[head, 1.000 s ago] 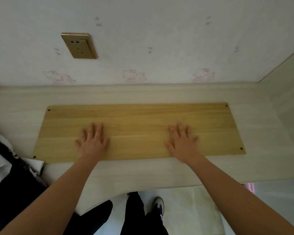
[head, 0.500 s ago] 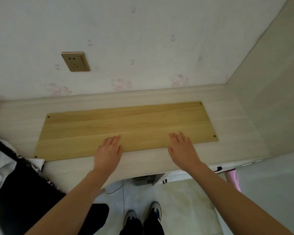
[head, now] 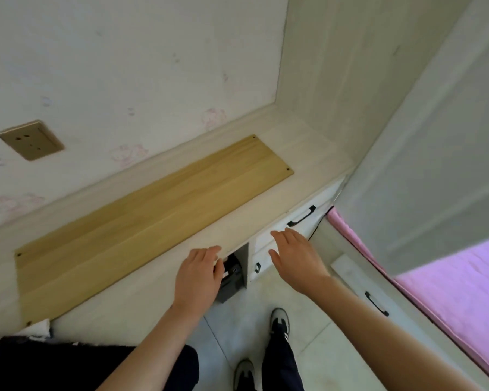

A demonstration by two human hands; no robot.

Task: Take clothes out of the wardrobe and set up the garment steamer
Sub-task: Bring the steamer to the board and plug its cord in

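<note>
Head view shows left hand point(head: 199, 273) and right hand point(head: 295, 255) both released, grasping nothing, off the yellow wooden board point(head: 153, 210); neither wardrobe clothes nor steamer is identifiable, so locate them first.

Dark garment point(head: 40, 359) bunched at the desk's near-left corner, white cloth point(head: 37, 326) peeking just behind it

Single head view, steep downward tilt, close over desk point(head: 266, 213) edge; faces wall point(head: 124, 66), seemingly rolled sideways.
</note>
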